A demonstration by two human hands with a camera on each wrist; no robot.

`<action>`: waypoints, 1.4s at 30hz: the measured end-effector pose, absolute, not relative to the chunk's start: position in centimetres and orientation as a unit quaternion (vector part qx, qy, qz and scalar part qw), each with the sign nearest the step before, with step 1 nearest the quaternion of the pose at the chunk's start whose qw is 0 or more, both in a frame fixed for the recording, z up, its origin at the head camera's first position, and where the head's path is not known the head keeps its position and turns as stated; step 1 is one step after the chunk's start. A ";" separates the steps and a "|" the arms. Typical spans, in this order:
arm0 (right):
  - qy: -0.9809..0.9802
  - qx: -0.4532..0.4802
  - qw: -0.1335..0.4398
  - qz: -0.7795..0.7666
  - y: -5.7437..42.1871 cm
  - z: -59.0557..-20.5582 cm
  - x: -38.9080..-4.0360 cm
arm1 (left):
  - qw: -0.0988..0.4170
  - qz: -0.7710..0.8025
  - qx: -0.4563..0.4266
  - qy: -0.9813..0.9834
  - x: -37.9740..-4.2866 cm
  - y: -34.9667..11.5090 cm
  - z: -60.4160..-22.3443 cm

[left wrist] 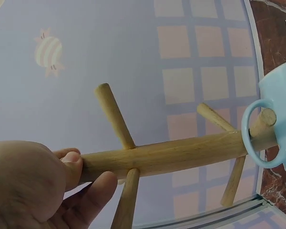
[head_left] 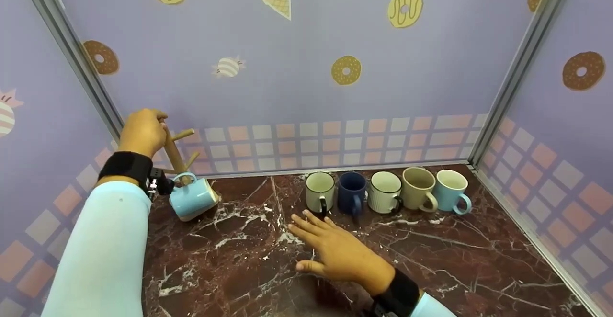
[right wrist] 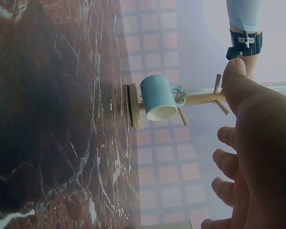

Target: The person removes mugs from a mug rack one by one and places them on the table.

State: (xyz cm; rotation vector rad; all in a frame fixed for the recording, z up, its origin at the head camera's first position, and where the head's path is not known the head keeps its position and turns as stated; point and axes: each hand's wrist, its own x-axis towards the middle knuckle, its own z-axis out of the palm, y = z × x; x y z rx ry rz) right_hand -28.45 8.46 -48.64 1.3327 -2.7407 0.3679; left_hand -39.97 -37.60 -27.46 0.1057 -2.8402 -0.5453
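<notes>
My left hand (head_left: 142, 132) grips the top of a wooden mug tree (head_left: 175, 153) at the back left of the marble counter; in the left wrist view my fingers (left wrist: 71, 168) curl round its post (left wrist: 171, 153). A light blue mug (head_left: 192, 198) hangs by its handle (left wrist: 255, 134) on a low peg. The right wrist view shows the mug (right wrist: 158, 97) and the tree's round base (right wrist: 133, 106). My right hand (head_left: 335, 247) hovers flat over the counter middle with fingers spread, holding nothing, just in front of a row of mugs.
Several mugs stand in a row by the back wall: white (head_left: 320, 191), dark blue (head_left: 352, 192), ribbed white (head_left: 385, 191), beige (head_left: 418, 188), light blue (head_left: 450, 190). Purple patterned walls enclose the counter (head_left: 455, 259) on three sides.
</notes>
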 end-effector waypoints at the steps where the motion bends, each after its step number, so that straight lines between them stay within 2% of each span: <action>1: -0.892 0.434 0.037 0.119 8.5 -48.7 -28.5 | 0.123 -0.187 0.040 -0.974 -40.1 -37.6 -27.5; 12: -0.892 0.432 0.032 0.129 8.5 -48.8 -28.7 | 0.135 -0.166 0.042 -0.976 -40.6 -38.0 -27.6; 22: -0.895 0.427 0.025 0.128 8.6 -48.7 -28.4 | 0.109 -0.188 0.051 -0.975 -40.8 -38.0 -27.5; 34: -0.893 0.430 0.018 0.131 8.3 -48.6 -28.4 | 0.135 -0.184 0.088 -0.970 -40.8 -36.9 -29.6; 38: -0.894 0.430 0.018 0.129 8.3 -48.7 -28.4 | 0.180 -0.171 0.114 -0.962 -40.4 -36.3 -30.1; 42: -0.895 0.427 0.014 0.130 8.4 -48.7 -28.3 | 0.271 -0.180 0.139 -0.935 -39.7 -35.6 -31.5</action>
